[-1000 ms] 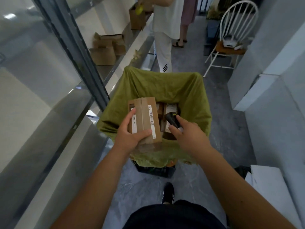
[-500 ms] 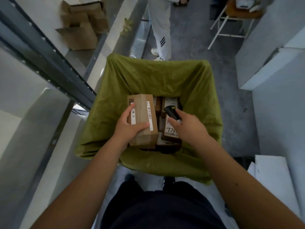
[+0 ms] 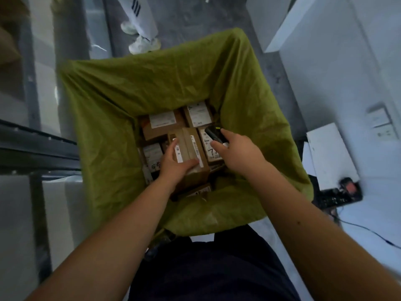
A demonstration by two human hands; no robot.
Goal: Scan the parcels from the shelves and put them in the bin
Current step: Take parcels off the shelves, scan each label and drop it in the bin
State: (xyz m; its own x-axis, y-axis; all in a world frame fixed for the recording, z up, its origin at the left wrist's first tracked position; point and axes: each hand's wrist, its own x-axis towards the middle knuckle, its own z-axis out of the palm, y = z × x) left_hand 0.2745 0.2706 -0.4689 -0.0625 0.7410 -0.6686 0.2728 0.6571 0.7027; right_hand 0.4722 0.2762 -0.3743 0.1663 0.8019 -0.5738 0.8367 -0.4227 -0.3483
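Left hand [image 3: 173,165]: grips a taped cardboard parcel [image 3: 191,157], thumb curled across its near top, fingers wrapped down its left side.
Parcel: brown, with a strip of tan tape along the top and narrow white barcode labels on either side of the tape; held low inside the bin, just above the boxes lying there.
Right hand [image 3: 235,152]: fingers curled round a black handheld scanner [image 3: 213,135], which juts out to the far left of the hand, just right of the parcel.
Bin [image 3: 152,88]: lined with an olive-green bag, mouth wide open, directly in front of the person.
Bin contents: several labelled cardboard boxes [image 3: 162,124] packed on the bottom, one at right marked with a handwritten 7.
Far side: another person's white trouser leg and white sneaker [image 3: 143,44] on the grey floor.
Left: metal shelf frame [image 3: 36,146].
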